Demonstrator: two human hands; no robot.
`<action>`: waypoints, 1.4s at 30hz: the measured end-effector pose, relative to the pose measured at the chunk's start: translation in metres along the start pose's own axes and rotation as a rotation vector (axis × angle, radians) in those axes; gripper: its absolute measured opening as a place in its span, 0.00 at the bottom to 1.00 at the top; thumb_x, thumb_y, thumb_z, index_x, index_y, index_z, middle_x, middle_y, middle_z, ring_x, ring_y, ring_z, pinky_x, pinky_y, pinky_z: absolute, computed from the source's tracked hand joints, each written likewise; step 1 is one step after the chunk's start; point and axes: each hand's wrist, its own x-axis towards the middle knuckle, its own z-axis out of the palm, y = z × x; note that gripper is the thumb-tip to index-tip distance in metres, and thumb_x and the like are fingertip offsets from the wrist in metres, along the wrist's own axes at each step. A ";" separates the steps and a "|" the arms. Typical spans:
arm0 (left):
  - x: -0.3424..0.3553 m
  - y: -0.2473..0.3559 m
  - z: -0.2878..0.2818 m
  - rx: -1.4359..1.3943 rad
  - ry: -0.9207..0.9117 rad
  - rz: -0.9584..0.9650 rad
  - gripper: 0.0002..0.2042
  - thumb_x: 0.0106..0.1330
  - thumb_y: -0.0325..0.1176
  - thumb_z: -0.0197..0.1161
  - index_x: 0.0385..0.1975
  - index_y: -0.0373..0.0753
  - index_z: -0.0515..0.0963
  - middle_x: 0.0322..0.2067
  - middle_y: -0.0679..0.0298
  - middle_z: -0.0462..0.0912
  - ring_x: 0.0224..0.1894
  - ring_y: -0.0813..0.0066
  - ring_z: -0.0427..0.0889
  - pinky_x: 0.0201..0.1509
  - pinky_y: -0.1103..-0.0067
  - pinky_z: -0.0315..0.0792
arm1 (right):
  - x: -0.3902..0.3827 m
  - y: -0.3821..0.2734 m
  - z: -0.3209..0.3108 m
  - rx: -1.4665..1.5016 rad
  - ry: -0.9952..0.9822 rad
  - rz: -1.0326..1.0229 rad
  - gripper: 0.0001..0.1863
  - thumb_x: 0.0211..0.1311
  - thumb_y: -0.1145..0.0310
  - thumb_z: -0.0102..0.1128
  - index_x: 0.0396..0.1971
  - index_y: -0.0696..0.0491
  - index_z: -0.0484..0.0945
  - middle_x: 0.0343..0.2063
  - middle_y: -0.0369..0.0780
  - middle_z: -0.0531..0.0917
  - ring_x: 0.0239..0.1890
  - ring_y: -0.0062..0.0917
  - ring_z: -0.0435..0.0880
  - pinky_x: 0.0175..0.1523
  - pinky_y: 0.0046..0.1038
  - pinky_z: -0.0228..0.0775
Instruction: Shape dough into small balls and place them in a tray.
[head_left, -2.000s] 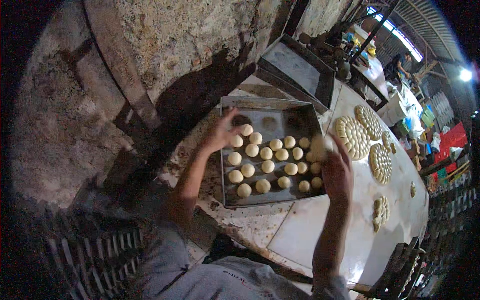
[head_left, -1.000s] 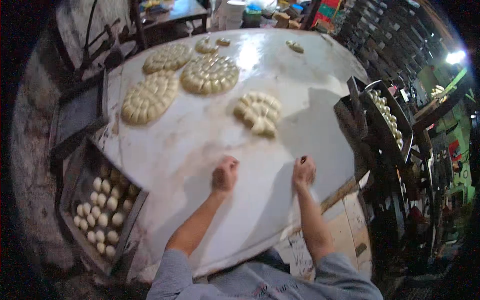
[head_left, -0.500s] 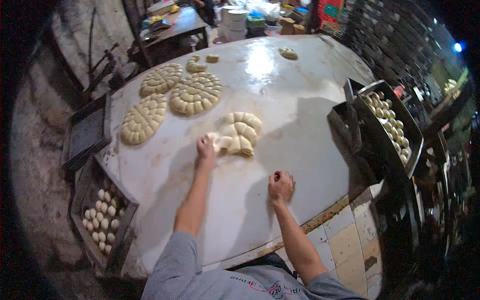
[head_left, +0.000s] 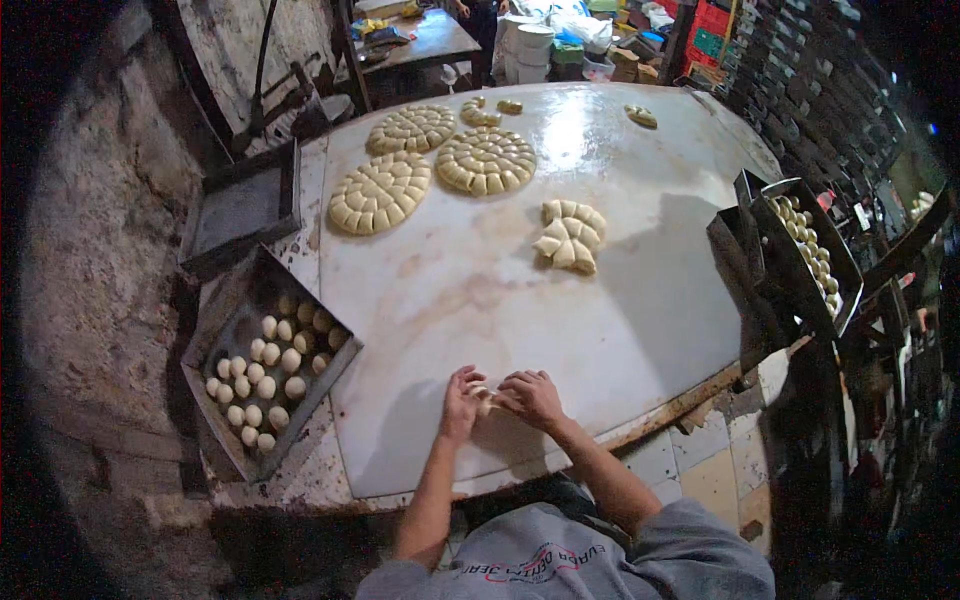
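Close to the near edge of the white table, my left hand (head_left: 461, 402) and my right hand (head_left: 533, 398) meet around a small pale dough piece (head_left: 484, 400). Fingers of both hands curl onto it from either side and hide most of it. Beyond them lies a small cluster of cut dough pieces (head_left: 572, 237), touching one another. Farther back on the left are three round slabs of sliced dough: one nearer (head_left: 381, 193), one to its right (head_left: 487, 160) and one behind (head_left: 412, 128).
A metal tray of dough balls (head_left: 345, 350) stands at the left, with a shallow dark tray (head_left: 240, 212) behind it. More balls fill a tray (head_left: 848, 285) at the right edge. Small dough scraps (head_left: 641, 117) lie at the far side.
Both hands have drawn back from mid-table toward the near edge and come together. A dough piece from beside the cluster appears to have come with my left hand. The view has shifted left.
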 end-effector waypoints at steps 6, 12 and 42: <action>-0.032 0.009 -0.031 1.035 -0.093 0.258 0.10 0.58 0.31 0.60 0.37 0.37 0.72 0.28 0.63 0.72 0.33 0.73 0.73 0.39 0.79 0.69 | -0.063 0.099 -0.055 0.659 0.543 0.521 0.11 0.56 0.63 0.55 0.26 0.57 0.78 0.18 0.35 0.77 0.22 0.24 0.74 0.30 0.28 0.67; 0.015 0.036 0.005 1.825 0.095 0.565 0.14 0.50 0.43 0.62 0.31 0.42 0.72 0.35 0.58 0.72 0.40 0.59 0.68 0.45 0.67 0.62 | -0.025 0.109 -0.116 -0.605 0.120 0.103 0.16 0.50 0.56 0.58 0.33 0.52 0.74 0.37 0.45 0.73 0.41 0.38 0.69 0.49 0.36 0.59; -0.025 0.094 -0.036 1.296 -0.438 -0.256 0.15 0.46 0.32 0.64 0.35 0.35 0.74 0.33 0.59 0.75 0.39 0.67 0.74 0.43 0.71 0.69 | 0.003 0.095 -0.091 -0.521 0.077 0.105 0.11 0.42 0.71 0.54 0.30 0.56 0.72 0.34 0.45 0.73 0.41 0.40 0.69 0.49 0.39 0.58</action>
